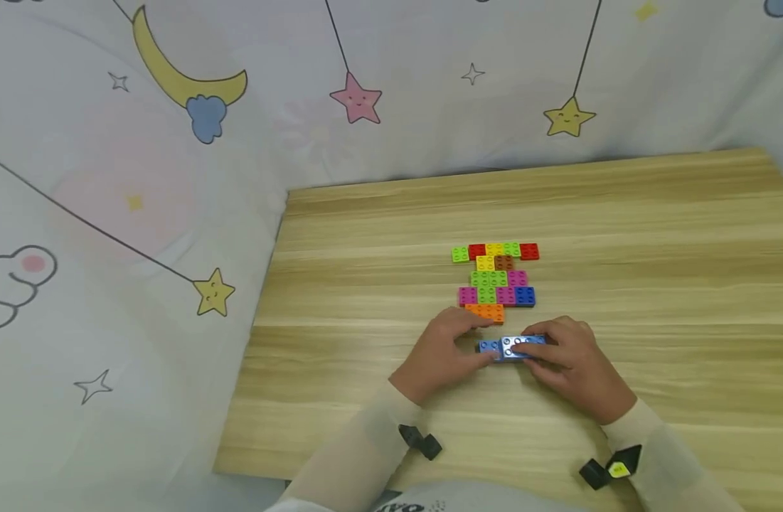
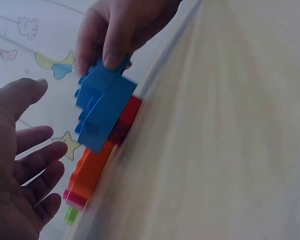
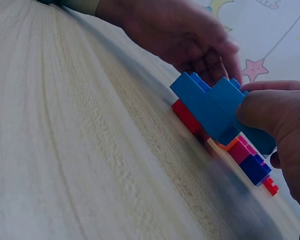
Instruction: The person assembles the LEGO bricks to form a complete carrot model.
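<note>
My right hand (image 1: pixel 578 366) pinches a small stack of blue toy building bricks (image 1: pixel 490 346), one brick sitting on top of others. In the right wrist view its thumb lies along the side of the blue stack (image 3: pixel 209 110). Below the stack a red brick (image 2: pixel 126 120) shows; whether it is joined to the blue ones I cannot tell. My left hand (image 1: pixel 437 355) is at the left end of the stack with thumb and fingers spread, and a gap parts it from the bricks in the left wrist view. Just beyond lies an orange brick (image 1: pixel 486 311), partly behind the left fingers.
Farther back on the wooden table (image 1: pixel 353 270), rows of coloured bricks lie flat: pink and green ones with a dark blue brick (image 1: pixel 524 296), then yellow and brown, then a back row ending in a red brick (image 1: pixel 529 251). A patterned white curtain (image 1: pixel 417 135) hangs behind.
</note>
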Demonstrator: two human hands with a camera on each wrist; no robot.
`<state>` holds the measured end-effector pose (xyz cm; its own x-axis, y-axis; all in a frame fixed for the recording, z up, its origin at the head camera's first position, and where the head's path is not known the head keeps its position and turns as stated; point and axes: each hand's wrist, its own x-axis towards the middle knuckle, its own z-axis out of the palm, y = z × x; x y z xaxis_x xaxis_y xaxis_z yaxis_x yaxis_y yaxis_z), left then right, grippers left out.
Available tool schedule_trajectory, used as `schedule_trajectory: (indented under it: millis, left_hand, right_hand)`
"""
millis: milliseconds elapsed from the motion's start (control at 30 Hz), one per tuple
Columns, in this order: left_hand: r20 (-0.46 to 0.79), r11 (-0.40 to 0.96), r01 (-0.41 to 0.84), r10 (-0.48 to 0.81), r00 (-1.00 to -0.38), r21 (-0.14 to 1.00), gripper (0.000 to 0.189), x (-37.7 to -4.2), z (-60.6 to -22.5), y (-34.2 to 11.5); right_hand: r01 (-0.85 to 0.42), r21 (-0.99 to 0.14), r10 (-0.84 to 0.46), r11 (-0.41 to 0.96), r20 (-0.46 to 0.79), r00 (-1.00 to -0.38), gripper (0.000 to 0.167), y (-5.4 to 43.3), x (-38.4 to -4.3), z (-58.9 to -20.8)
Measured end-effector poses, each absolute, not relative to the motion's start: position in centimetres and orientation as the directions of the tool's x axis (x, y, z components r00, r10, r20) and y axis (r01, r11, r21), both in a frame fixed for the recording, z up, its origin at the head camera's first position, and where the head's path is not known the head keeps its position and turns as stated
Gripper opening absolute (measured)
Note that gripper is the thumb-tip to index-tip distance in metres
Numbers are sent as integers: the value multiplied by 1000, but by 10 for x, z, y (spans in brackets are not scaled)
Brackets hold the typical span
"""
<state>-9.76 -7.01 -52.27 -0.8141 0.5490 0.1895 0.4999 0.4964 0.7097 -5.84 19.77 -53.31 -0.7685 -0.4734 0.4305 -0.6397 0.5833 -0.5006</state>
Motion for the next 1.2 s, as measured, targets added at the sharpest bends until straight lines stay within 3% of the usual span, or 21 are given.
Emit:
schedule_trajectory:
  millis: [167,533,867,1200]
  left_hand:
    - [163,582,427,449,-878,692,38,-115,-520,-84]
    - [82,728,471,501,-861,497,39,-136,-519,-81]
    - [49,736,446,492,-869,509,33,-136,-516,-74]
    - [-29,772,424,495,-869,474,42,-132,-516,-66]
  right_hand:
    - [-626,-507,-472,593,411,-780,40,197,-57,-533]
    - [-616,-524,-453,588,417,-788,44,199,-57,-534]
    - [-612,-529,-441,589,424,-791,45,200,-58,-534]
    - [-591,-553,-424,587,411,-807,46,201,-58,-533]
